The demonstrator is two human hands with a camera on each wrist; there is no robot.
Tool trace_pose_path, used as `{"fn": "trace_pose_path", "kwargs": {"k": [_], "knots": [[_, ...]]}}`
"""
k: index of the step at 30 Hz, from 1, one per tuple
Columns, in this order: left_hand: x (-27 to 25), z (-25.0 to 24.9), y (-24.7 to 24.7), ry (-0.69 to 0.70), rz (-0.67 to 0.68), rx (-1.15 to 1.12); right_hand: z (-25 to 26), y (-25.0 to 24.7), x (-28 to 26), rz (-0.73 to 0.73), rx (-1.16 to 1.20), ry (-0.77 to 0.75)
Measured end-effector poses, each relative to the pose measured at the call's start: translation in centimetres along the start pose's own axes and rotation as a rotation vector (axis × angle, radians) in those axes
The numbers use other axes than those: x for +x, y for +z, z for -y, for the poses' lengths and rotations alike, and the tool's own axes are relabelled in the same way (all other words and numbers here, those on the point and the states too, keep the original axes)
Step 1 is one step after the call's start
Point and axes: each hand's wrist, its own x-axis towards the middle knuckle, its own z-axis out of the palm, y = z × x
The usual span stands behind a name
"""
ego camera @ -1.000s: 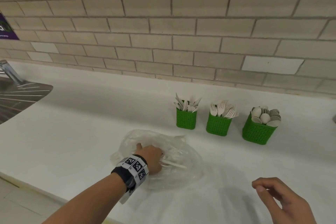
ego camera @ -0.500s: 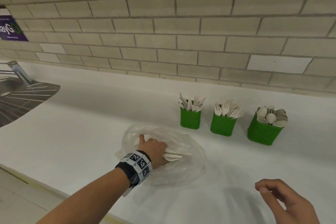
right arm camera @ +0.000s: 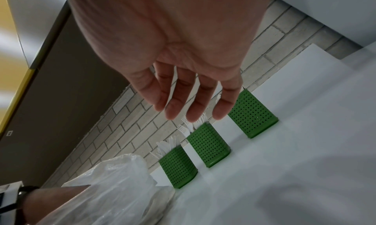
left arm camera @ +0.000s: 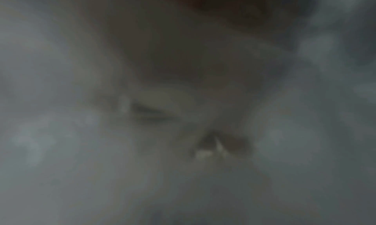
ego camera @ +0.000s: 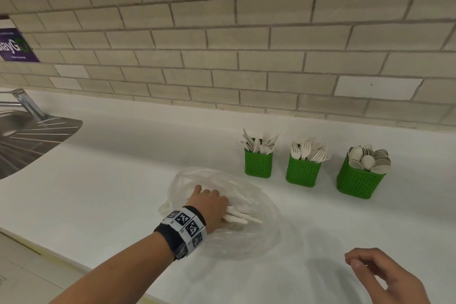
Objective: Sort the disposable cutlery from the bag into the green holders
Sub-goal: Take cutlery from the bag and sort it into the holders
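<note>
My left hand (ego camera: 209,202) grips white cutlery pieces (ego camera: 243,217) inside the plastic bag (ego camera: 246,242); right hand (ego camera: 385,276) hovers apart, fingers relaxed, empty.

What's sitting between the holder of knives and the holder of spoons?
The fork holder stands between the knife holder and the spoon holder, clearest in the head view.
</note>
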Motion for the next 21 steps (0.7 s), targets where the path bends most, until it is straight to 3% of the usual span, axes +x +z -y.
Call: {"fn": "trace_pose_path", "kwargs": {"k": [2,9,14,16,21], "knots": [[-0.3,0.1,-0.5,-0.007,0.011,0.010,-0.2,0.1,0.0,0.021,-0.004,0.009],[-1.5,1.9,-1.9,0.027,-0.165,-0.011,0.5,0.7,0.7,0.123,0.034,0.015],[-2.4,5.1,-2.2,0.123,-0.326,-0.568,2.0,1.8,1.6,0.209,0.076,-0.004],[-3.0,6.1,-2.2,0.154,-0.447,-0.761,2.8,2.5,2.0,0.252,0.089,-0.027],[-4.3,6.0,-3.1,0.088,-0.556,-1.099,5.1,4.6,2.7,0.325,0.075,-0.077]]}}
